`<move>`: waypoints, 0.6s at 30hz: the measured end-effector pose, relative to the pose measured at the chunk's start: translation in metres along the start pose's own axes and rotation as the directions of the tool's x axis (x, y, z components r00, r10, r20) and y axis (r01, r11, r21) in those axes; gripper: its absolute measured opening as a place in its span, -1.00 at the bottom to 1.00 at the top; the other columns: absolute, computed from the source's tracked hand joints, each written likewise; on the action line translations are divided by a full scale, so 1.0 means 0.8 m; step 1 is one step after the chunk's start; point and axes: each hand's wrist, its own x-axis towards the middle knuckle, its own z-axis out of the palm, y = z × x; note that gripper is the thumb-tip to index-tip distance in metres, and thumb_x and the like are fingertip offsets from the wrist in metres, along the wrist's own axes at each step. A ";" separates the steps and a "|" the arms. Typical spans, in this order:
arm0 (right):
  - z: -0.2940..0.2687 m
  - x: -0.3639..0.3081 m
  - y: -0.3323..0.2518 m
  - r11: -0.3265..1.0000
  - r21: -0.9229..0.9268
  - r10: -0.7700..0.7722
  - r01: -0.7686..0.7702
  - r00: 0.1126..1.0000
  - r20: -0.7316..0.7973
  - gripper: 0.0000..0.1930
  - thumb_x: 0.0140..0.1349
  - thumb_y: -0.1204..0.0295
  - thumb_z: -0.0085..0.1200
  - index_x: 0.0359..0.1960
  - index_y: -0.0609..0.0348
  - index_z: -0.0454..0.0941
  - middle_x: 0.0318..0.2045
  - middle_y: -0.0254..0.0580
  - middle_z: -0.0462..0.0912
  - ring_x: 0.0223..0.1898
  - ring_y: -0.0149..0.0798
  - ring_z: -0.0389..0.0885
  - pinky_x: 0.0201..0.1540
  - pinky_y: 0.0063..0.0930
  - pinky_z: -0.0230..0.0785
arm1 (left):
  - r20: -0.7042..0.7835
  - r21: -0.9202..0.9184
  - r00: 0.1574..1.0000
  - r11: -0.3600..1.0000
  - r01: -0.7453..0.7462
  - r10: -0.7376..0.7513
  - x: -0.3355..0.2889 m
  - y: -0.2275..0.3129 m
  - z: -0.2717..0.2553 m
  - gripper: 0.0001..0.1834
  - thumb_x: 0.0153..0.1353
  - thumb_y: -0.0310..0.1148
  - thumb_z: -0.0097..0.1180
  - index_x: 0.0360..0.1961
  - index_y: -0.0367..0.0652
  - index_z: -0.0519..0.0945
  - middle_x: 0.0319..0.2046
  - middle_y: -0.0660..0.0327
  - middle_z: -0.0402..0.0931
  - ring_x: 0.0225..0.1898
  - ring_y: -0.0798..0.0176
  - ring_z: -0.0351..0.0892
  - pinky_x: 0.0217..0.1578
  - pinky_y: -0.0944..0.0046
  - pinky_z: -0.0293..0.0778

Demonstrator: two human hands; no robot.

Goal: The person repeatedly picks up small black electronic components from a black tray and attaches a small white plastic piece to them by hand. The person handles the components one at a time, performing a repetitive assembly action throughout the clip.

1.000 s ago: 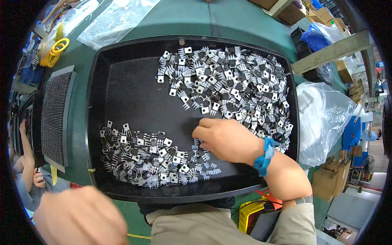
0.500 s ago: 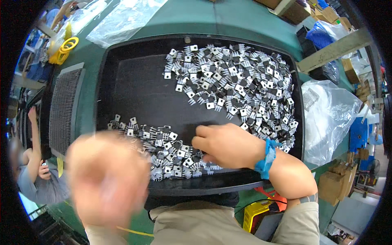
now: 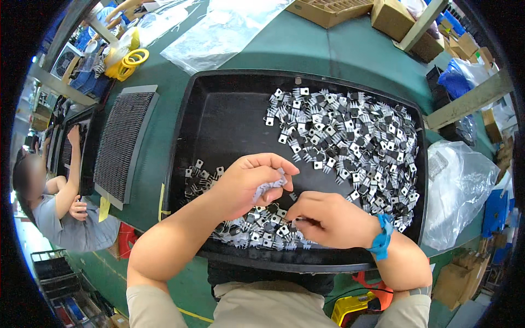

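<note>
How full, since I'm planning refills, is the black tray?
Partly full: the black tray holds heaps of small components, but bare floor shows at its far-left corner.

place: electronics workshop | green workbench [image 3: 306,49] | tray [image 3: 229,126] of loose components [image 3: 350,136] | co-worker [image 3: 76,229] alongside

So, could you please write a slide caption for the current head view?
Left hand curled around something pale, right hand at the loose parts in a black tray.

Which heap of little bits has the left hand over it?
The smaller heap, near the front edge of the black tray: the left hand partly covers it. The bigger heap, on the tray's right, isn't under that hand.
</note>
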 end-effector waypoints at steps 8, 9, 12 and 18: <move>0.009 -0.001 0.012 0.859 0.477 0.355 -0.185 0.886 -0.297 -0.91 0.19 0.54 0.13 -0.29 0.22 0.51 -0.53 -0.43 0.49 -0.54 -0.64 0.35 -0.54 -0.68 0.22 | 0.101 0.285 0.990 0.956 0.069 -0.102 0.001 -0.008 -0.005 -0.84 0.17 -0.38 0.13 -0.30 -0.26 0.57 -0.54 0.28 0.51 -0.61 0.53 0.33 -0.62 0.47 0.22; 0.009 -0.002 0.013 0.880 0.436 0.346 -0.186 0.881 -0.322 -0.91 0.20 0.53 0.14 -0.29 0.22 0.51 -0.53 -0.42 0.49 -0.55 -0.64 0.35 -0.54 -0.69 0.21 | 0.101 0.337 0.992 0.941 0.032 -0.070 -0.002 -0.006 0.000 -0.85 0.18 -0.38 0.15 -0.29 -0.26 0.57 -0.52 0.30 0.52 -0.58 0.55 0.35 -0.62 0.49 0.23; 0.016 0.001 0.016 0.905 0.398 0.321 -0.148 0.852 -0.414 -0.91 0.19 0.53 0.15 -0.29 0.22 0.52 -0.54 -0.42 0.49 -0.55 -0.64 0.35 -0.54 -0.69 0.21 | 0.090 0.493 0.996 0.867 -0.068 0.027 -0.006 -0.006 0.005 -0.84 0.19 -0.37 0.19 -0.29 -0.26 0.59 -0.49 0.36 0.54 -0.52 0.61 0.38 -0.59 0.53 0.25; 0.017 0.001 0.019 0.895 0.413 0.355 -0.165 0.825 -0.440 -0.87 0.15 0.53 0.20 -0.30 0.23 0.51 -0.53 -0.34 0.53 -0.56 -0.54 0.41 -0.52 -0.62 0.28 | 0.067 0.567 0.974 0.795 -0.215 0.215 -0.004 -0.011 0.007 -0.84 0.21 -0.35 0.22 -0.29 -0.24 0.59 -0.52 0.42 0.49 -0.49 0.63 0.35 -0.53 0.54 0.26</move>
